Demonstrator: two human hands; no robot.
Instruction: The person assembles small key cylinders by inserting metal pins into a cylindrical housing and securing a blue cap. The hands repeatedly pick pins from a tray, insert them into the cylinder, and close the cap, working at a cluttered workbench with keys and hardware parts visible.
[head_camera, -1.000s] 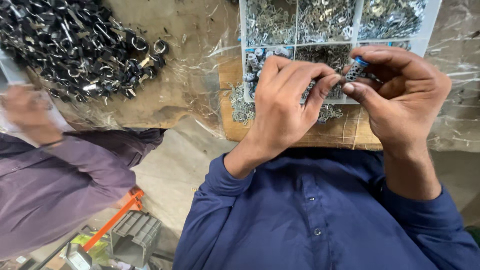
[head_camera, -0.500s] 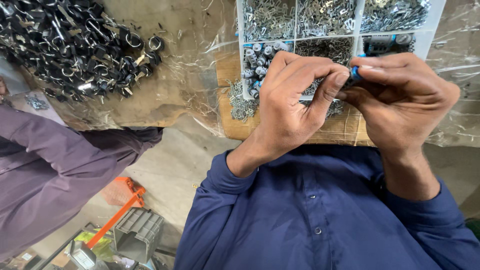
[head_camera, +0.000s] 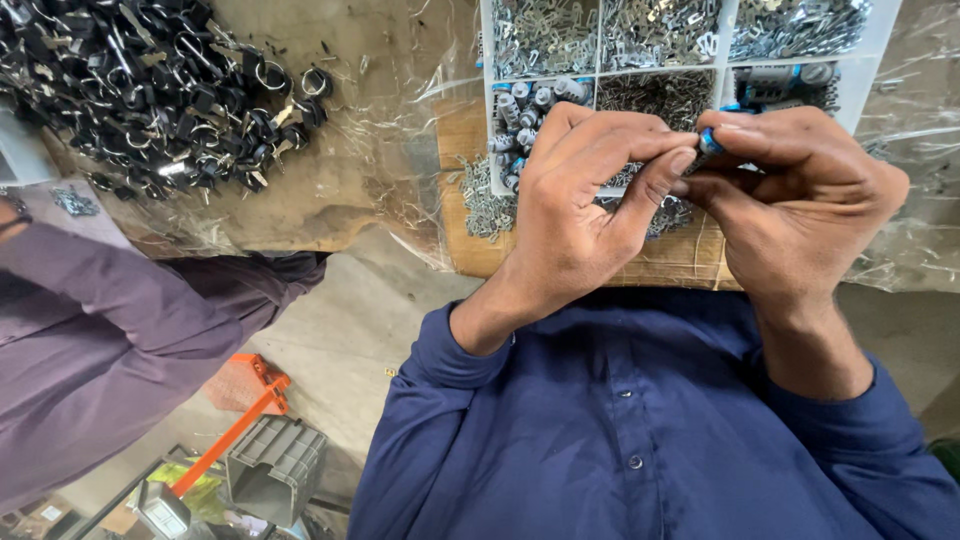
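My left hand and my right hand meet fingertip to fingertip above the bench edge. Between them they pinch a small cylindrical part with a blue end. The part is mostly hidden by the fingers. Just beyond the hands lies a white compartment tray filled with small silvery metal pieces and little blue-and-grey cylinders. Some loose metal bits lie on the wood by the tray's near corner.
A large heap of black parts with metal rings lies on clear plastic sheeting at the left. Another person's purple sleeve reaches in at lower left. An orange-handled tool and a grey crate sit on the floor below.
The camera has drifted slightly; both hands stay pinched together on the small part, fingers shifting a little. The other person's hand at the left has dropped out of view, only the sleeve showing.
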